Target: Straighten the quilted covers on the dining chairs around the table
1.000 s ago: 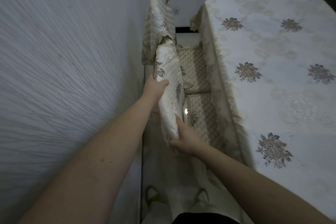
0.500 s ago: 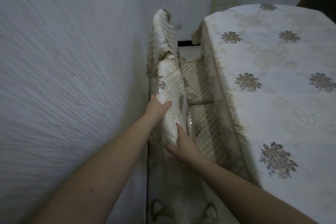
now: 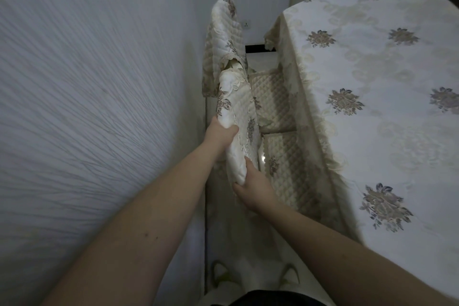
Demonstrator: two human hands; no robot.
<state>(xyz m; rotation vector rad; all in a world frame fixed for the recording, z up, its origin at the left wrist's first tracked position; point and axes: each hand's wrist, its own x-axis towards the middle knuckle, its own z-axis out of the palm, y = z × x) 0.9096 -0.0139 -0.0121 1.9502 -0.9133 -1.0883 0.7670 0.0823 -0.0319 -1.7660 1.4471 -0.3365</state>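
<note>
Two dining chairs stand in a row between the wall and the table. The near chair's back wears a cream quilted cover [image 3: 236, 117] with grey floral embroidery. My left hand [image 3: 219, 135] grips its wall-side edge, thumb over the top. My right hand [image 3: 253, 187] holds the cover's near end from below. The far chair's back cover [image 3: 223, 32] hangs crooked, with its lace hem bunched up. Quilted seat pads [image 3: 273, 99] lie on both seats, partly tucked under the tablecloth.
A textured white wall [image 3: 99, 107] runs close along the left. The table under a floral tablecloth [image 3: 385, 107] fills the right, its fringe hanging over the seats. My feet in slippers [image 3: 221, 278] stand on the pale floor in the narrow gap.
The view has tilted slightly, so everything sits a bit lower in frame. Both hands keep the same grip on the near chair's cover; the left hand has slid a little toward its near end.
</note>
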